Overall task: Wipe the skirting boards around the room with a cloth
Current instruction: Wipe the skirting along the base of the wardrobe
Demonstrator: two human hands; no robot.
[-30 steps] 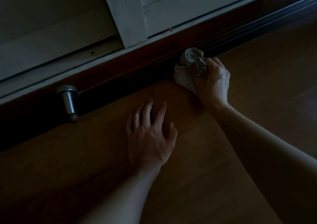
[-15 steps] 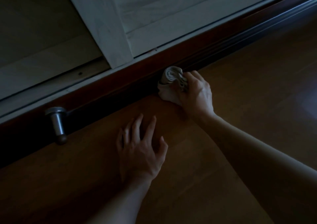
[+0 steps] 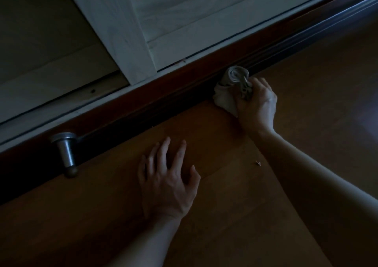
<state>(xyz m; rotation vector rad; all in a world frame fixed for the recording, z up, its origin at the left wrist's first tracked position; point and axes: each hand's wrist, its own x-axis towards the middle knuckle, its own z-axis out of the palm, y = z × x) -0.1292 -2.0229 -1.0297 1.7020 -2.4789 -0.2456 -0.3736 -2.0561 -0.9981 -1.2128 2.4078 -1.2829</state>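
We work low against the wall in dim light; our right hand has its fingers curled tightly round a bunched pale grey cloth, the knuckles turned up and the wrist angled towards the wall; the cloth bulges out past the fingers and presses against the dark reddish-brown skirting board, where the board meets the wooden floor; its lower fold touches the floor just beside the board.

Our left hand holds nothing; it rests on the floor with its fingers spread wide and slightly arched, fingertips pointing towards the skirting board, near it but apart from it; both forearms are bare and reach in from the lower edge of the view.

The skirting board runs diagonally from lower left to upper right, with a moulded groove along its face; above it sits a white-painted panelled door with a pale vertical stile, and to its left a darker, shadowed panel.

A metal doorstop with a round rubber tip projects from the skirting board at the left, well apart from both hands; a small pale speck of debris lies on the floor between our forearms.
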